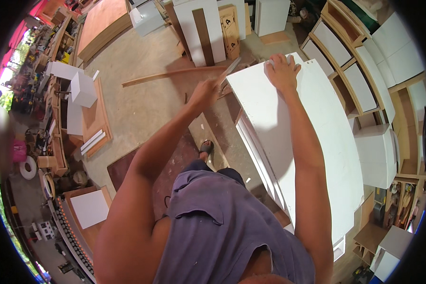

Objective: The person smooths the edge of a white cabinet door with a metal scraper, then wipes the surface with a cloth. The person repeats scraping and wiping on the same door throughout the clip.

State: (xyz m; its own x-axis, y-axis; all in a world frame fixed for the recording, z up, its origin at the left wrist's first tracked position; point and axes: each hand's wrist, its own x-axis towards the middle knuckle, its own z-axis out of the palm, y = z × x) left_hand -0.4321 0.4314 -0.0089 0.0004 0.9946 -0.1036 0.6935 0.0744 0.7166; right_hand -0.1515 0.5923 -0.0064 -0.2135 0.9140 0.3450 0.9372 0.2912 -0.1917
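Observation:
A large white panel point(258, 111) lies in front of me and to the right, its long side running back toward my body. My right hand point(283, 73) rests on its far end with the fingers spread, some reaching to the far edge. At the panel's far left corner, my left hand point(206, 96) is closed around a flat, pale grey blade-like tool point(233, 65). The blade points up and away beside the corner; whether it touches the edge I cannot tell. My fingers hide the tool's grip.
Under the panel are more white boards point(258, 149). A long wooden strip point(161, 75) lies on the floor ahead. White boards and a brown plank point(202, 38) lean at the back. White-fronted wooden cabinets point(359, 87) stand at right; a cluttered workbench point(57, 132) runs along the left.

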